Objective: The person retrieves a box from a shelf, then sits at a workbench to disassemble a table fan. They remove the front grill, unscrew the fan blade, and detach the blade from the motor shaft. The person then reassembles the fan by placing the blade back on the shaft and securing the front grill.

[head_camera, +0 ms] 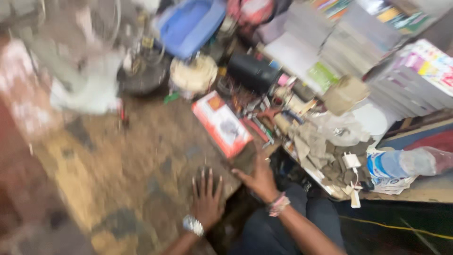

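The view is blurred by motion. My left hand (206,196), with a silver wristwatch, lies flat with fingers spread on the worn, stained floor (122,179). My right hand (260,177), with a beaded bracelet at the wrist, is just to the right of it. It grips a dark brown flat piece (244,158) between thumb and fingers, at the lower corner of a red-and-white box (221,123). My dark trousers show below the hands.
A low ledge on the right holds rubble, paper scraps, a white charger plug (351,160) and a lying plastic bottle (406,163). Behind are book stacks (330,42), a black cylinder (252,72), a blue tub (191,23) and a round cream coil (193,74).
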Tool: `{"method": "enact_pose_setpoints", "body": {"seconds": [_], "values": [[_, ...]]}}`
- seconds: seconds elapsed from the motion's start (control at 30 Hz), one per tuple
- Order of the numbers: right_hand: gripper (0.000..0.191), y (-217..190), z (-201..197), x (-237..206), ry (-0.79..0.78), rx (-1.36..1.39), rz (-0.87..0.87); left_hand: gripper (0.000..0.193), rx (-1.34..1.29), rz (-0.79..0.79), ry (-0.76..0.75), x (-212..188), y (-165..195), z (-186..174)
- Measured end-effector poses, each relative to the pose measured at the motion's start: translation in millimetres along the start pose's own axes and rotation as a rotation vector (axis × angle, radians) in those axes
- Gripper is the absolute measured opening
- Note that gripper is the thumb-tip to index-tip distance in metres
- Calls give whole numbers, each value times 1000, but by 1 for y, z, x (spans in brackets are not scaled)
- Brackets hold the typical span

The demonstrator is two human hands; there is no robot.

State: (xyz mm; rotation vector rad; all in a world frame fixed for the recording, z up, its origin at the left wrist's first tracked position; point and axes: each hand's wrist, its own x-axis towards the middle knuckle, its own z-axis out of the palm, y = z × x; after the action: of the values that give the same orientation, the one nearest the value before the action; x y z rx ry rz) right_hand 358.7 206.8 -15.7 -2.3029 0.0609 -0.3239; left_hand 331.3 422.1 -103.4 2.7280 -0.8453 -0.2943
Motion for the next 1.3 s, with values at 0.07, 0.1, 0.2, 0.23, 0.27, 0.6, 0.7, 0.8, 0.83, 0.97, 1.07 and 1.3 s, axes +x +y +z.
{"method": "enact_pose_setpoints", "body": {"seconds": [0.07, 0.1, 0.2, 0.23, 0.27, 0.6, 0.7, 0.8, 0.83, 0.97, 1.07, 1.3], "values": [[128, -8, 10, 27, 79, -105, -108, 95, 11, 51, 46, 5, 5, -6], [128, -11, 16, 36, 91, -134, -55, 96, 1, 53, 50, 5, 6, -6], [129, -8, 33, 38, 81, -163, 50, 93, -9, 57, 149, 2, 9, 1], [129, -4, 36, 42, 139, -145, -10, 93, -25, 59, 138, 2, 8, 5], [125, 1, 39, 44, 129, -140, -30, 94, -39, 52, 130, 3, 5, 8], [96, -19, 29, -6, 93, -566, -294, 98, 75, 49, 121, 4, 0, 20], [93, -20, 22, -34, -58, -442, -490, 101, -13, -106, 112, 6, -7, 33], [88, -11, 16, -47, -112, -230, -478, 109, 123, -115, 200, 5, -15, 44], [86, -8, 14, -48, -90, -166, -450, 118, 74, -96, 283, 3, -16, 46], [89, 6, 3, -34, -45, -61, -325, 137, 36, -121, 342, 5, -16, 46], [89, 12, 0, -34, -231, 151, -233, 141, 7, -141, 392, 3, -16, 46], [55, 36, 36, -58, -305, 125, 11, 142, -416, -221, 648, -14, -30, 57]]}}
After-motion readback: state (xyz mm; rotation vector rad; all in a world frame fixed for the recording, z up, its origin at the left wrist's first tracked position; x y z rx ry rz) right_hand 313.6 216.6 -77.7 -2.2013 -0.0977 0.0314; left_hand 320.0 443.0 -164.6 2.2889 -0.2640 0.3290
